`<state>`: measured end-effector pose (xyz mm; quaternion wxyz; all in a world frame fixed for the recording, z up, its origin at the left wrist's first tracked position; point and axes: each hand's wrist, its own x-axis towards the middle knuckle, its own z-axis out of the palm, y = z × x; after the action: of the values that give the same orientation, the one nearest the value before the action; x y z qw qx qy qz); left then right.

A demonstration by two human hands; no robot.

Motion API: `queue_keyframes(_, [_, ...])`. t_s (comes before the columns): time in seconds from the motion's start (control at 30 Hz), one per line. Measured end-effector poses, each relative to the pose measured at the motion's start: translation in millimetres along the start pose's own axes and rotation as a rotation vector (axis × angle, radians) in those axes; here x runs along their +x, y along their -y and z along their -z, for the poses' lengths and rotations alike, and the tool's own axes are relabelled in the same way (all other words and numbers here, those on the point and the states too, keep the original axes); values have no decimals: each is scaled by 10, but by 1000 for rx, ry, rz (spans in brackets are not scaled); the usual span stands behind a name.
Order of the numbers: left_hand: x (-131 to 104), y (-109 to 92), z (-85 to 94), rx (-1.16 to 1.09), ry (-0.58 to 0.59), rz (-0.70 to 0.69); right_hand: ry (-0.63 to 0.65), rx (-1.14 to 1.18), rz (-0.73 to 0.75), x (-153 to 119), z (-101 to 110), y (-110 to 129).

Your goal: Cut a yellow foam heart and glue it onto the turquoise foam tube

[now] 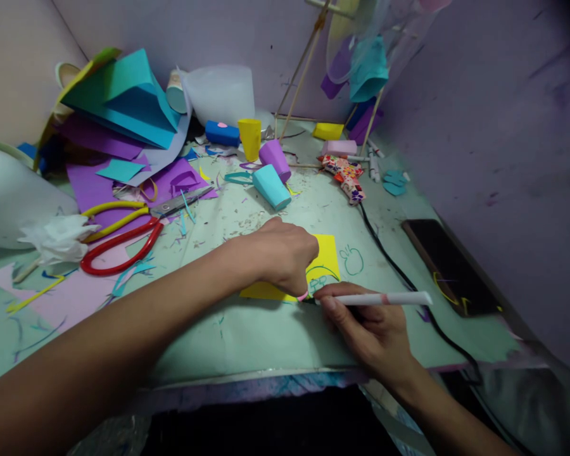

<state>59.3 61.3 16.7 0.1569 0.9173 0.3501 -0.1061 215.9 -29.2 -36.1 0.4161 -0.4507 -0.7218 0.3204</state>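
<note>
A yellow paper sheet (pixel 327 248) lies near the table's front edge, with a curved line and small marks drawn on it in green. My left hand (pixel 285 253) rests on top of this paper, its fingers curled in and mostly hidden under the hand. By its lowest fingertip shows a small pink bit (pixel 303 296); I cannot tell whether it is held. In my right hand (pixel 375 329) is a slim white marker (pixel 384 299), gripped near its tip. The tip points left, close to the pink bit and the paper's edge.
Scissors (pixel 154 218) with red and yellow handles lie left among paper scraps. Small paper cups, one turquoise (pixel 272 187), stand or lie behind my hands. A black cable (pixel 394 266) runs from a floral-patterned object (pixel 344 174) past a phone (pixel 449 266). Walls border the table.
</note>
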Motion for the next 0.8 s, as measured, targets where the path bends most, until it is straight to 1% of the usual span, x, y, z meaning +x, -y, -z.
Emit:
queue_keyframes(0.13, [6, 5, -4, 2, -6, -6, 23, 29, 7, 11, -4, 12])
queue_keyframes(0.23, [8, 6, -9, 5, -3, 1, 40, 22, 40, 14, -3, 9])
queue_keyframes(0.3, [12, 6, -17, 13, -2, 13, 27, 37, 42, 2, -1, 1])
queue_keyframes(0.4, [21, 18, -35, -6, -18, 23, -80, 117, -38, -36, 7, -17])
queue_keyframes(0.53, [7, 90, -25, -167, -32, 6, -256, 204, -156, -13, 66, -15])
queue_keyframes(0.63, [-36, 185, 25, -264, 19, -20, -363, 188, -196, 150, 214, -15])
queue_keyframes(0.67, [-57, 216, 49, -288, 23, -21, -400, 163, -185, 234, 293, -32])
queue_keyframes(0.7, [-83, 241, 75, -304, 13, -14, -432, 115, -144, 330, 388, -63])
queue_keyframes(0.77, [-148, 273, 127, -312, -48, 27, -428, -80, -66, 549, 623, -172])
queue_keyframes(0.8, [-185, 279, 149, -305, -86, 51, -386, -234, -29, 667, 757, -247])
